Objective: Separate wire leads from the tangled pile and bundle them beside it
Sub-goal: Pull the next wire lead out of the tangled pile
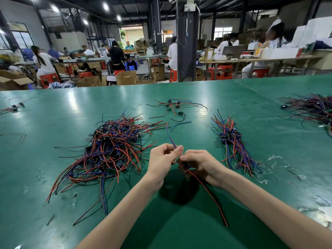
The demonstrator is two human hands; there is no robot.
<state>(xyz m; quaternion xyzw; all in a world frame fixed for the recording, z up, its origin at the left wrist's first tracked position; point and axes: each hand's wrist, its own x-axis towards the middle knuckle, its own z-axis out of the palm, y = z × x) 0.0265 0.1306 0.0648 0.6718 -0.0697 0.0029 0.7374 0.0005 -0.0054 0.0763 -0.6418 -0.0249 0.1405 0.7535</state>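
A tangled pile (111, 150) of red, blue and black wire leads with small black parts lies on the green table (53, 221), left of my hands. To the right lies a tidier bundle (233, 144) of the same leads, laid roughly parallel. My left hand (163, 159) pinches a blue wire (169, 136) that rises from its fingertips. My right hand (197, 164) grips the small black part of that same lead. A red and a black wire (208, 193) trail from it toward me.
A small loose group of leads (175, 106) lies farther back in the middle, another heap (312, 108) at the far right, a few leads (14, 106) at the far left. Clear plastic scraps (274, 159) lie right of the bundle. People work at benches behind.
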